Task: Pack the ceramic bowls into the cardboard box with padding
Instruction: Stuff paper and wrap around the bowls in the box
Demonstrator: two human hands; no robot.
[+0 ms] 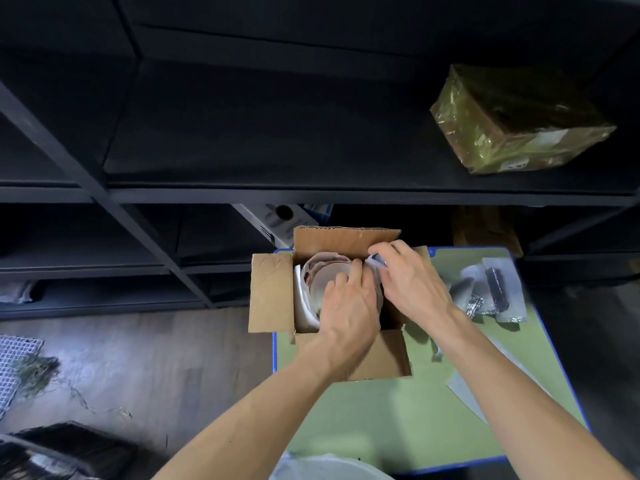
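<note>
Standing open: a brown corrugated cardboard box point(270, 292), flaps folded outward, sits at the far left corner of a flat green table point(433, 410) with a blue rim.
Bowl: a round, pale ceramic bowl point(323, 271) lies inside the box, tilted toward the left wall, with a dark reddish pattern at its far rim.
Padding: a soft white padding sheet point(302, 306) curves between the bowl and the box's left wall.
Left hand: the left hand point(346, 306) lies flat over the bowl, fingers nearly straight, pressing its smooth surface and gripping nothing.
Right hand: the right hand point(412, 282) curls its fingers at the box's far right corner and seems to pinch a crumpled white-and-dark scrap of wrapping point(375, 261); blur hides the exact grip.
Table, right side: crinkled silvery foil pouches point(498, 292) lie in a loose heap.
Shelf: a boxy parcel point(516, 123) in glossy yellowish film rests on dark metal shelving point(242, 195).
</note>
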